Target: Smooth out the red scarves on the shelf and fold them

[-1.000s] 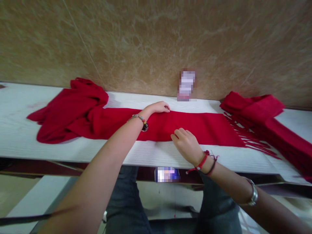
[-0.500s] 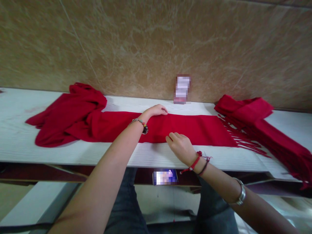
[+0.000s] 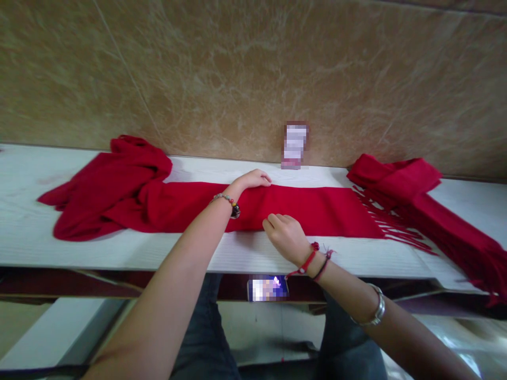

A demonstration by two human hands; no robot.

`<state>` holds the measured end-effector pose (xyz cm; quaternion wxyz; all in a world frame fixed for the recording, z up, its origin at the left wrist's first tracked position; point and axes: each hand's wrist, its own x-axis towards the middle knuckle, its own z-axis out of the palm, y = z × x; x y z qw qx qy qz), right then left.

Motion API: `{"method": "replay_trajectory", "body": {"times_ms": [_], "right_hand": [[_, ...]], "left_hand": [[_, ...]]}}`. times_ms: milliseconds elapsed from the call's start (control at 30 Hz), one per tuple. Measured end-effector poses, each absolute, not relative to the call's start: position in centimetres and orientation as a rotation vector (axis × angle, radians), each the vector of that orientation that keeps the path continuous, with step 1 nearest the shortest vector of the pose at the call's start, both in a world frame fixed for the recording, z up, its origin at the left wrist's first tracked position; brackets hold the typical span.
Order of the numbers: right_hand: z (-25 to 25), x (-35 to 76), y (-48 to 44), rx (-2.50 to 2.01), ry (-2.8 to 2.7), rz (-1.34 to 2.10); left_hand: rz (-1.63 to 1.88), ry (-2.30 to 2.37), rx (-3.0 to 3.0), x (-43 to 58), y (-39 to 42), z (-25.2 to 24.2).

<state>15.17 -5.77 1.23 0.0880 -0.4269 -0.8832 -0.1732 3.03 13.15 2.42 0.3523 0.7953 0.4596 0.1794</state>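
A red fringed scarf lies flat along the white bench top, with its left part heaped in loose folds. My left hand rests at the scarf's far edge, fingers laid over the cloth and pointing right; I see nothing in it. Close to the near edge, my right hand is closed, its fingers curled over the cloth. Whatever those fingertips hold, if anything, is hidden. The fringe spreads at the scarf's right end.
A second red scarf, folded, lies on the right and trails toward the front edge. Against the tiled wall leans a blurred upright item. A lit phone sits on the ledge below the white bench top.
My right hand has shifted slightly left along the scarf's near edge, its fingers still curled. My left hand and both scarves stay put.
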Motion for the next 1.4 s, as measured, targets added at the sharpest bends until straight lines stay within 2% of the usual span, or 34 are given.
{"method": "replay_trajectory", "body": {"times_ms": [233, 400, 700, 933, 1200, 1400], "right_hand": [[1.8, 16.4, -6.0, -1.242, -2.4, -0.659], [4.2, 19.4, -6.7, -1.288, -2.18, -0.76], [6.0, 28.0, -8.0, -1.464, -1.927, -0.897], [4.3, 33.7, -9.2, -1.582, -1.998, -0.939], [0.1, 36.0, -9.4, -1.763, -2.132, -0.667], [0.4, 36.0, -9.2, -1.673, -2.033, -0.539]], "left_hand": [[0.727, 1.063, 1.756, 3.5, 12.8, 3.5], [0.83, 0.937, 1.637, 6.8, 13.0, 6.5], [0.798, 0.865, 1.897, 17.5, 12.3, 11.0], [0.675, 0.803, 2.042, 24.4, 12.6, 8.7], [0.473, 0.819, 2.2, 27.4, 13.0, 3.0], [0.531, 0.769, 2.101, 27.1, 13.7, 4.2]]}}
